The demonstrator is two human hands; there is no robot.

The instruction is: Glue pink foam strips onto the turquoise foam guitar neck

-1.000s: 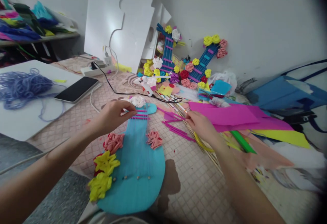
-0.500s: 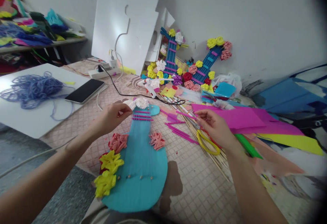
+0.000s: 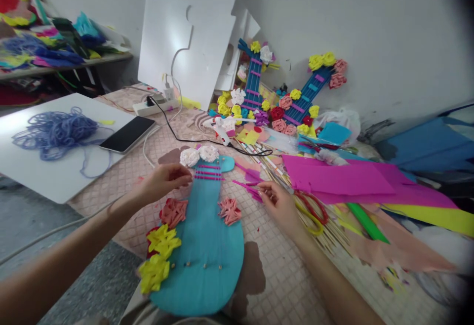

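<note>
A teal cardboard guitar [image 3: 207, 226] lies in front of me, with thin strings along its neck and magenta strips [image 3: 207, 172] across the top. My left hand [image 3: 168, 182] is at the left edge of the neck, fingers curled together; whatever they grip is hidden. To the right of the neck, my right hand [image 3: 278, 207] pinches a thin magenta strip [image 3: 241, 184] that points toward the neck. More magenta strips lie just under that hand. Pink paper flowers [image 3: 229, 211], yellow paper flowers [image 3: 154, 273] and white paper flowers [image 3: 199, 155] decorate the guitar.
Scissors [image 3: 309, 219] with yellow handles lie by wooden sticks [image 3: 333, 238] on the right. Behind stand a glue gun [image 3: 220, 130] with its cord and two dark blue decorated guitars [image 3: 255, 80]. A phone [image 3: 128, 134] and purple yarn [image 3: 59, 130] rest on a white board at left.
My right hand has moved left and toward me with the magenta strip, nearer the guitar's neck. My left hand stays by the neck, slightly lower. The view has shifted a little.
</note>
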